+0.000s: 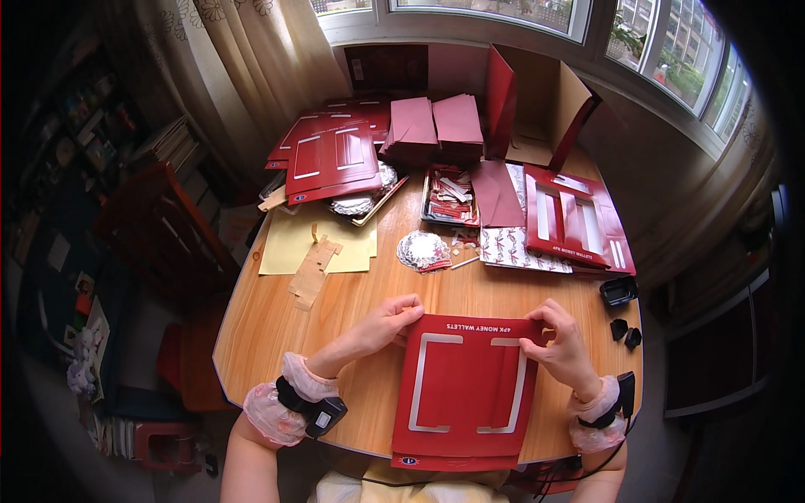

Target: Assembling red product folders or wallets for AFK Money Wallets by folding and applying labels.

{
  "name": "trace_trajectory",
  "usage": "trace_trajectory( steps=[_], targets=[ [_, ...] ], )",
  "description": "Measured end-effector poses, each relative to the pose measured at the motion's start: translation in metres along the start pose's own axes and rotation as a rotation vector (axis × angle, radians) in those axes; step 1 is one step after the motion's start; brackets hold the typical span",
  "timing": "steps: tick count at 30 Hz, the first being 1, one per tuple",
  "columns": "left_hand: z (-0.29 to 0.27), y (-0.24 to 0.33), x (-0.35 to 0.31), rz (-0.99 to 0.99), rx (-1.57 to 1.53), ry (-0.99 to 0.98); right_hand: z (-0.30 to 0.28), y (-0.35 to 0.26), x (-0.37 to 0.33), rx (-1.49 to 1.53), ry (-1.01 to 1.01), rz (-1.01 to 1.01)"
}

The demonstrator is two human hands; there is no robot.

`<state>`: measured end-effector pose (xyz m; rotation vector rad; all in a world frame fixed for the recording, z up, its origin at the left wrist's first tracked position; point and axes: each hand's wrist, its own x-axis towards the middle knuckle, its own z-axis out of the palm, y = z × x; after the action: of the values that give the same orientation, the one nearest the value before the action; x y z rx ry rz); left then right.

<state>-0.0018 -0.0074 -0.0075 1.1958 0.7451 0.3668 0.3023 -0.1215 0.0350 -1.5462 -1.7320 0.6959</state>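
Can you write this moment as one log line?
red card: held | left hand: its far left corner | right hand: its far right corner | yellow sheet: on table

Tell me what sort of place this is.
Probably a room in a home: a patterned curtain hangs by the windows, cluttered shelves stand on the left, and a wooden table fills the middle.

Bare tabletop (474,293) beyond red cardboard sheet (465,381); farther back, round white pile (422,248), patterned paper (501,251) block passage.

Smooth cardboard sheet (465,386) — wooden table (365,289)
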Motion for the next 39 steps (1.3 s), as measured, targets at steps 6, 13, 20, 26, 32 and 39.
trace_trajectory(
  steps=[6, 13, 20, 26, 32, 39],
  targets=[
    [-0.001, -0.001, 0.001, 0.023, -0.032, 0.000, 0.001, 0.000, 0.001, 0.187, -0.047, 0.069],
    [-0.002, -0.001, 0.001, 0.000, -0.058, 0.009, 0.002, -0.003, -0.001, 0.173, -0.031, 0.121],
    [-0.002, -0.001, 0.002, 0.005, -0.132, 0.001, 0.001, 0.010, -0.002, 0.167, -0.065, 0.147],
    [0.002, 0.005, 0.000, 0.008, -0.101, 0.028, 0.008, -0.004, -0.003, 0.137, -0.003, 0.130],
    [0.001, 0.003, -0.002, 0.024, -0.073, 0.059, 0.006, -0.016, -0.003, -0.124, -0.086, -0.024],
    [0.005, -0.003, 0.005, 0.081, -0.168, 0.094, 0.014, 0.001, -0.003, -0.123, 0.008, -0.035]
  ],
)
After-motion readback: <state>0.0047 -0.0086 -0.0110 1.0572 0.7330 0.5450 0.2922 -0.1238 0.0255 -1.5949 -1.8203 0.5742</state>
